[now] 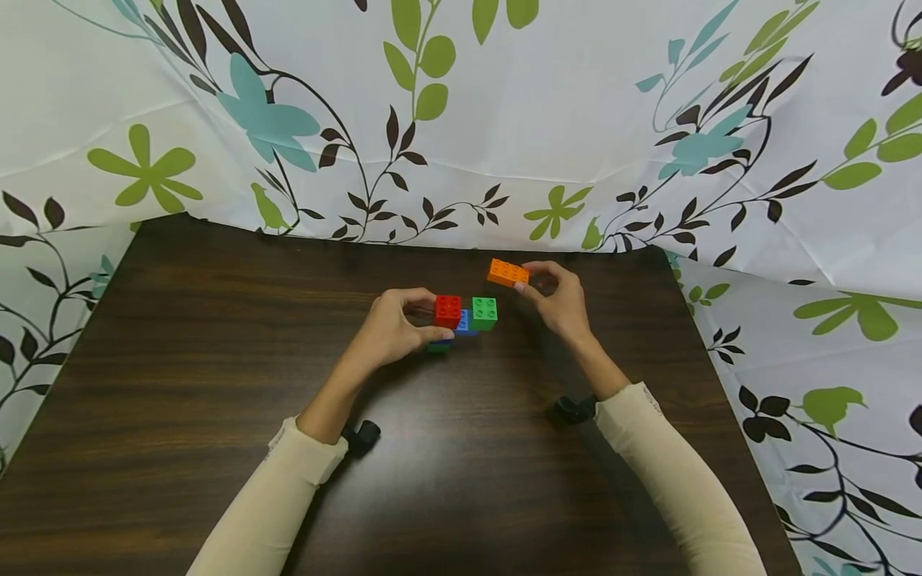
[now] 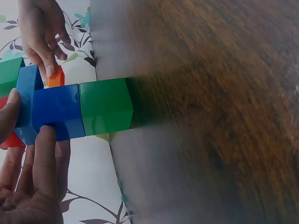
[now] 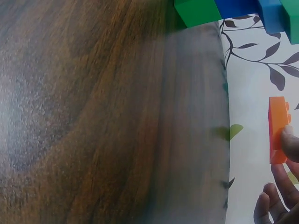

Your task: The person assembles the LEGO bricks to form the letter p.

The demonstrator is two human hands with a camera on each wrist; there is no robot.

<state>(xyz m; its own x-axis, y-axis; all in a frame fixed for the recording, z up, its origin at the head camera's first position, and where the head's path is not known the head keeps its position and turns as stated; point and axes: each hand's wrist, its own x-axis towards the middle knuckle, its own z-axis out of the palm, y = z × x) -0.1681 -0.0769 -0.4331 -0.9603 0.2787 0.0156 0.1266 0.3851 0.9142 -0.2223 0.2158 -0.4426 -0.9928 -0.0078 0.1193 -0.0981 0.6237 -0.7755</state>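
My left hand (image 1: 396,326) grips a stack of toy building bricks by its left side. On top of the stack sit a red brick (image 1: 448,310) and a green brick (image 1: 485,312), with a gap between them. Both rest on a lighter blue brick (image 1: 464,322). Under that come a dark blue brick (image 2: 60,109) and a lower green brick (image 2: 106,107), which touches or nearly touches the tabletop. To the right, my right hand (image 1: 560,304) pinches an orange brick (image 1: 507,273) at one end between thumb and fingers. The orange brick is apart from the stack, beyond and right of it.
A dark brown wooden table (image 1: 216,360) lies under both hands. Behind it and along its sides hangs a white cloth (image 1: 576,96) printed with leaves and flowers. Black wrist-worn devices (image 1: 363,438) sit near both cuffs.
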